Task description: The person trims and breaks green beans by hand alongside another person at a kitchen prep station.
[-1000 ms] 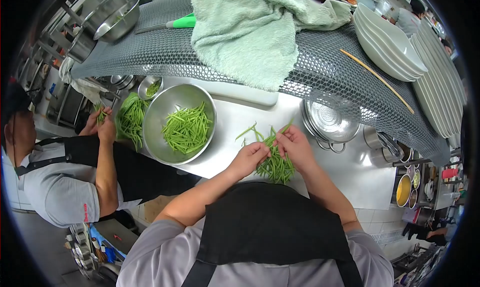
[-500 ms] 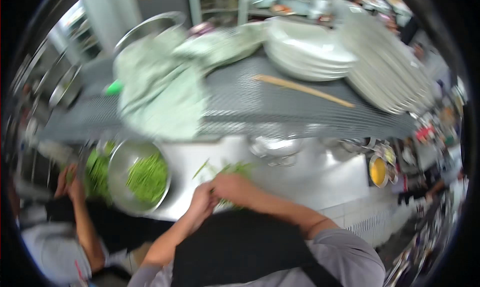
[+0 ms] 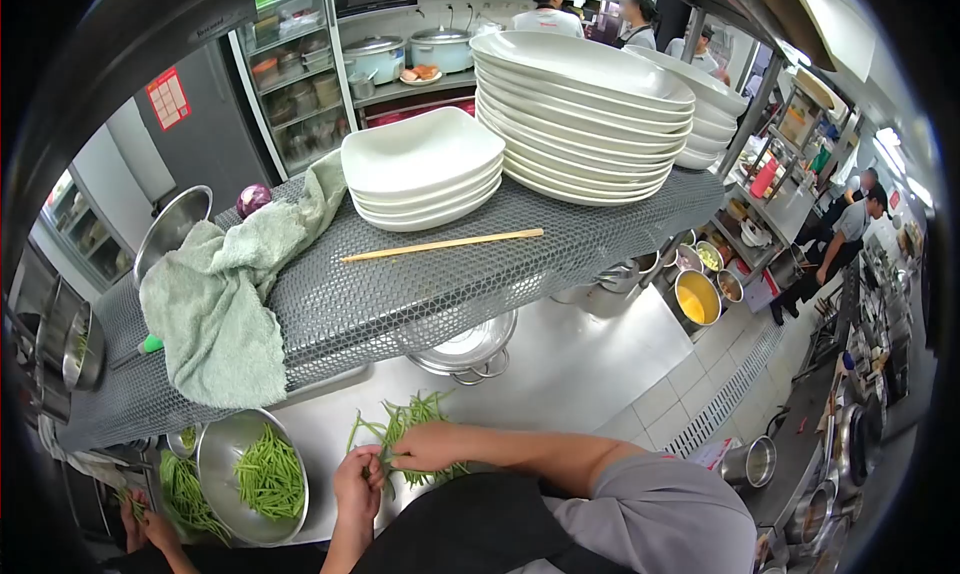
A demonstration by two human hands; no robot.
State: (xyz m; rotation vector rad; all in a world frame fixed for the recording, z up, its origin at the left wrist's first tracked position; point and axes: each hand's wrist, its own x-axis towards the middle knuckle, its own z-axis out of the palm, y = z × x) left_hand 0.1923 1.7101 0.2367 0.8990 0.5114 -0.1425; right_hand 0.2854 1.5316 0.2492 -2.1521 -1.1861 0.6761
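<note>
The apron (image 3: pixel 460 529) lies nearest the viewer, on the near side of the shelf (image 3: pixel 480 264). Ahead of it, short of the shelf's near edge, the left hand (image 3: pixel 358 482) has its fingers curled closed in a pinch on a few beans. The right hand (image 3: pixel 428 446) meets it at the fingertips, with bent fingers; its grip cannot be told. The loose beans (image 3: pixel 412 414) form a heap on the counter (image 3: pixel 600 374), between the shelf and the hands, partly covered by the right hand. To the left, also short of the shelf, a steel bowl (image 3: pixel 220 479) contains more beans, with a further pile (image 3: pixel 185 489) just beside it. A co-worker's hands (image 3: pixel 145 522) are near that pile; what they grip is too small to tell. Metal pans (image 3: pixel 462 346) stand partly beneath the shelf's near edge.

On the shelf, a cloth (image 3: pixel 225 319) drapes over the near edge at left, and a stick (image 3: pixel 440 245) lies before stacked dishes (image 3: pixel 425 159) and tall plates (image 3: pixel 585 124). An onion (image 3: pixel 253 200) rests behind the cloth. Beyond the shelf stand two cookers (image 3: pixel 440 52) and people (image 3: pixel 548 19).
</note>
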